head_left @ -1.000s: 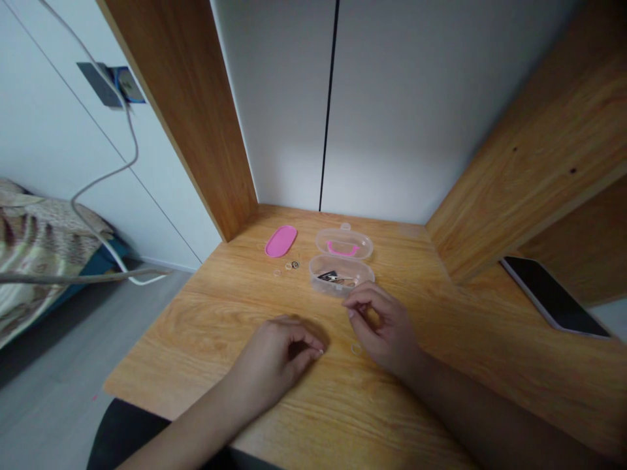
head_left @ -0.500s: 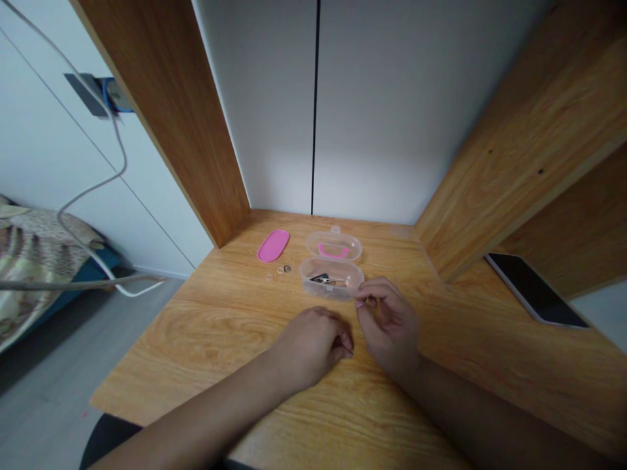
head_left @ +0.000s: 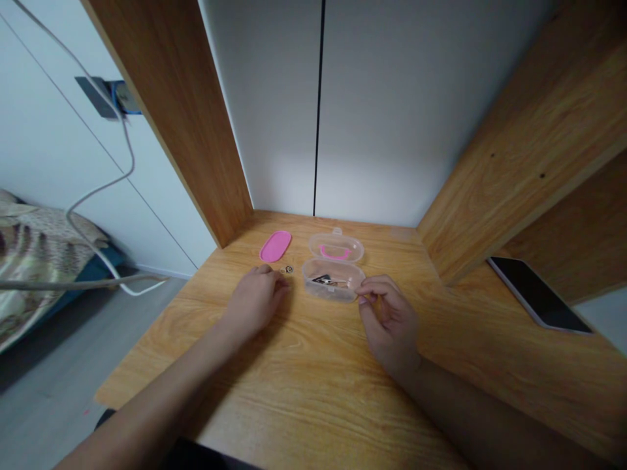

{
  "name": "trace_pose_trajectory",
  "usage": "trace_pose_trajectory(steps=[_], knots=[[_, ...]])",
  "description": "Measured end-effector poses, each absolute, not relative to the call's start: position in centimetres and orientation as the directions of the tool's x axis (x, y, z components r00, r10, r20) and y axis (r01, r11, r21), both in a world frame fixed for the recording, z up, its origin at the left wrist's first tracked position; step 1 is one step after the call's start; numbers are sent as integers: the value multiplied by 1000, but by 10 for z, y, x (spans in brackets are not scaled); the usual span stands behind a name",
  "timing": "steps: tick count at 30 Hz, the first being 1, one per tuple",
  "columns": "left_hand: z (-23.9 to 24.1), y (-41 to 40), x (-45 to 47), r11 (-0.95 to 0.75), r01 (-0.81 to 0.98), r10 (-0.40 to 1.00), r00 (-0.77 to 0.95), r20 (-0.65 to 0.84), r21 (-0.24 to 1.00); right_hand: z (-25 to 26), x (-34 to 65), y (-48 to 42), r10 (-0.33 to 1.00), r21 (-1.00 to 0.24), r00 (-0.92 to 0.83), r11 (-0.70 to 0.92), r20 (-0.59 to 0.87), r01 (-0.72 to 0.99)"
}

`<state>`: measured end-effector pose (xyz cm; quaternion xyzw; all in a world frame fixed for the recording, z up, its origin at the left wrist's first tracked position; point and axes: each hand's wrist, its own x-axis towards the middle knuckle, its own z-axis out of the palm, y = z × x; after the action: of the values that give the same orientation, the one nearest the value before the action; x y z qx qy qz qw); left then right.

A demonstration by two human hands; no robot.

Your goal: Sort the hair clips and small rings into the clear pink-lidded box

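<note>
My left hand (head_left: 258,295) rests low over the table, just left of the box, its fingers curled together. Whatever those fingers hold is hidden. Close to its fingertips lie small rings that look like hair ties (head_left: 289,269), one dark and one pale. A clear plastic box (head_left: 326,292) stands with its hinged lid (head_left: 313,245) folded back, a pink handle (head_left: 334,252) on that lid. Inside are dark and metallic small items (head_left: 322,280), too small to name. My right hand (head_left: 389,320) has thumb and forefinger closed at the box's front right corner.
Behind my left hand lies a pink oval tray or lid (head_left: 275,247). A dark-screened phone or tablet (head_left: 539,294) is on the right. Wooden panels (head_left: 215,163) flank the white back wall (head_left: 372,130). A white cable (head_left: 130,150) hangs at the left.
My left hand has moved left and away from me, from beside my right hand to the hair ties. The thin dark item at its fingertips no longer shows. My right hand stays at the box.
</note>
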<state>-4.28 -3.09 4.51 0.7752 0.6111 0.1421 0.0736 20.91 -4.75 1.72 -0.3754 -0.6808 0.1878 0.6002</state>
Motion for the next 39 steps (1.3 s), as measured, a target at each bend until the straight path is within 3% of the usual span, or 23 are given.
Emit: trace_pose_trajectory(steps=[6, 13, 25, 28, 32, 39], knots=[[46, -7, -60, -286, 928, 955, 256, 148, 238, 16, 209, -46, 740, -708, -10, 647, 672, 283], [44, 11, -54, -614, 753, 789, 579, 205, 237, 17, 209, -46, 750, -715, -40, 645, 661, 270], [50, 0, -73, -648, 739, 761, 632, 147, 183, 16, 208, -45, 738, -704, -60, 663, 672, 255], [47, 6, -79, -578, 796, 811, 538, 230, 180, 17, 208, -44, 730, -695, -53, 667, 681, 266], [36, 24, -82, -335, 923, 887, 240, 395, 191, 21, 209, -44, 733, -684, -29, 647, 680, 337], [16, 49, -92, -221, 943, 911, 109, 398, 248, 14, 208, -36, 838, -732, 37, 454, 545, 508]])
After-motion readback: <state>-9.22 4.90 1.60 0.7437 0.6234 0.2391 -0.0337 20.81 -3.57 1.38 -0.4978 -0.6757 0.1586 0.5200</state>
